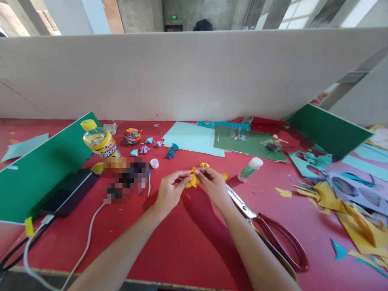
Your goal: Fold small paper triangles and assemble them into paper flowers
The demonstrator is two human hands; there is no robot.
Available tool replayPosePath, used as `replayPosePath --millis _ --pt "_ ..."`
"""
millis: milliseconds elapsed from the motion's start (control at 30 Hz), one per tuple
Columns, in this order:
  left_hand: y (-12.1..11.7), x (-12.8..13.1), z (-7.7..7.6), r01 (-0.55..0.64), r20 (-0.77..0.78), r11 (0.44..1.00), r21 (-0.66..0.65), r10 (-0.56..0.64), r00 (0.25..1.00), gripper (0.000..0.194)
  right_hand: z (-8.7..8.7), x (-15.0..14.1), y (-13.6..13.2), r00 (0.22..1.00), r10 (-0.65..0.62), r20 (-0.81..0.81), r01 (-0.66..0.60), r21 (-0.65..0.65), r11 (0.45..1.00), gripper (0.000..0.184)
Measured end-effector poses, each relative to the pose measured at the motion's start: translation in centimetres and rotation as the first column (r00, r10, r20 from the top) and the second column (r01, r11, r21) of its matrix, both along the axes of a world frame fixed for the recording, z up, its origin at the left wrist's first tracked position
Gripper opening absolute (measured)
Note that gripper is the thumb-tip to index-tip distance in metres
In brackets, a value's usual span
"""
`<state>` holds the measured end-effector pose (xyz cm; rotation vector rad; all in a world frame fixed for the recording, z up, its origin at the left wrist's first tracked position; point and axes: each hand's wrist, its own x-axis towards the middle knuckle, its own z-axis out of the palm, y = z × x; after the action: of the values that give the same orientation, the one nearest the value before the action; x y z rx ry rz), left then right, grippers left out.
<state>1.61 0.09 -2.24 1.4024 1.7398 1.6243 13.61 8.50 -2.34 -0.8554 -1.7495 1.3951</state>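
Between my two hands, a little above the red table, is a crinkled piece of yellow paper (193,180). My left hand (171,186) pinches its left side with thumb and fingertips. On the other side my right hand (213,182) pinches it too, thumb and index finger meeting on the paper. Just behind the fingers lies another yellow paper piece (204,165). Large scissors with red handles (281,238) rest beside my right forearm, blades pointing toward my hands. A glue stick (250,169) stands tilted to the right of them, and its white cap (154,163) seems to lie at the left.
Small folded blue paper pieces (171,152) and a multicoloured ball (132,136) sit behind my left hand. Farther left are a yellow-capped bottle (101,139), a black power bank (71,192) and a white cable (88,238). Paper scraps (330,198) cover the right side; green dividers (330,129) flank the table.
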Motion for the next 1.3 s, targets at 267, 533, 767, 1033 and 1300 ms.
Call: replayPosePath --millis 267,533,767,1033,1300 --pt "0.1 0.3 0.0 0.015 -0.174 0.996 0.085 0.000 0.985 0.015 -0.6 -0.9 -0.9 0.984 -0.018 -0.174 -0.021 -0.219 0.975 0.025" --pt "0.4 -0.1 -0.5 -0.071 -0.114 0.996 0.057 0.077 0.990 0.011 -0.2 -0.9 -1.0 0.969 0.036 -0.245 -0.126 -0.365 0.923 0.020" --pt "0.4 -0.5 -0.5 -0.025 -0.189 1.000 -0.015 0.021 0.982 0.018 0.7 0.0 -0.5 0.985 0.157 -0.070 -0.166 -0.151 0.975 0.021" --pt "0.4 -1.0 -0.7 0.035 -0.332 0.999 -0.026 -0.042 0.942 0.018 0.6 0.3 -0.1 0.982 0.125 0.139 -0.143 0.129 0.981 0.020" --pt "0.3 -1.2 0.1 0.134 -0.202 0.967 -0.217 -0.178 0.963 0.022 0.4 0.4 -0.1 0.969 0.089 0.232 -0.133 0.182 0.974 0.021"
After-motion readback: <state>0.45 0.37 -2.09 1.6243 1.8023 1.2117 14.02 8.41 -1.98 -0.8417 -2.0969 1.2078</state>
